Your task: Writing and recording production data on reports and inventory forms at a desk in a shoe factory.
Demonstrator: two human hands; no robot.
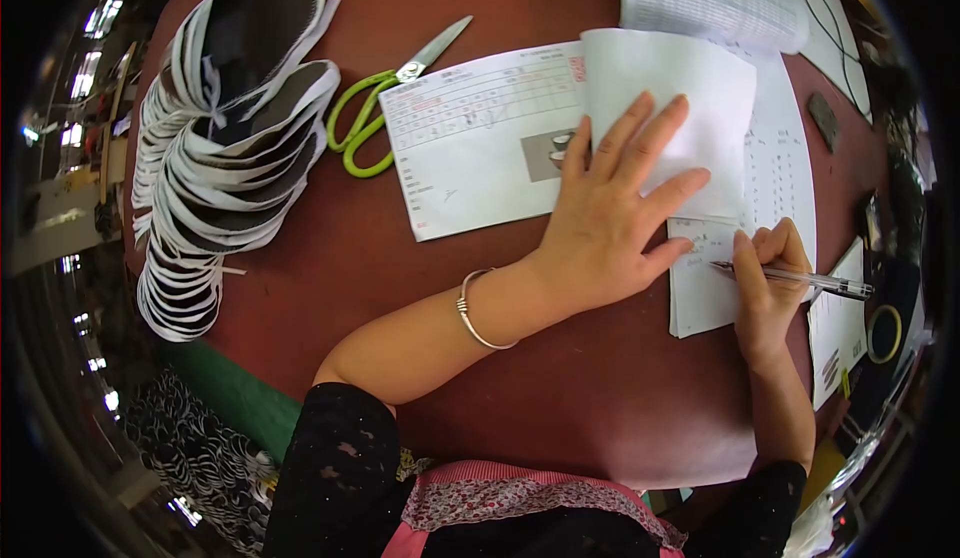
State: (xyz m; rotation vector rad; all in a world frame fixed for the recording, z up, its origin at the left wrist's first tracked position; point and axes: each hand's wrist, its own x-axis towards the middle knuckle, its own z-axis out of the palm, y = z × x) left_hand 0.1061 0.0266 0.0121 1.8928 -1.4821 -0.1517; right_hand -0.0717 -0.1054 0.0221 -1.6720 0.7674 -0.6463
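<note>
My left hand (610,198) lies flat with fingers spread, pressing on a folded-back white page (700,78) and the edge of a printed form (470,193). Pinched in my right hand (770,278) is a clear pen (825,283), its tip touching a small notepad (705,298) that bears handwriting. The form carries a ruled table and a small picture, partly covered by my left fingers. Beneath the notepad lies a larger white sheet (785,158) with columns of writing.
At the left stand bundled stacks of dark, white-edged cut pieces (240,178). Green-handled scissors (385,103) lie beside them on the red-brown table (560,388). A curled, gridded paper pad (710,3), a dark block (823,121) and a tape roll (884,334) are around the far and right sides.
</note>
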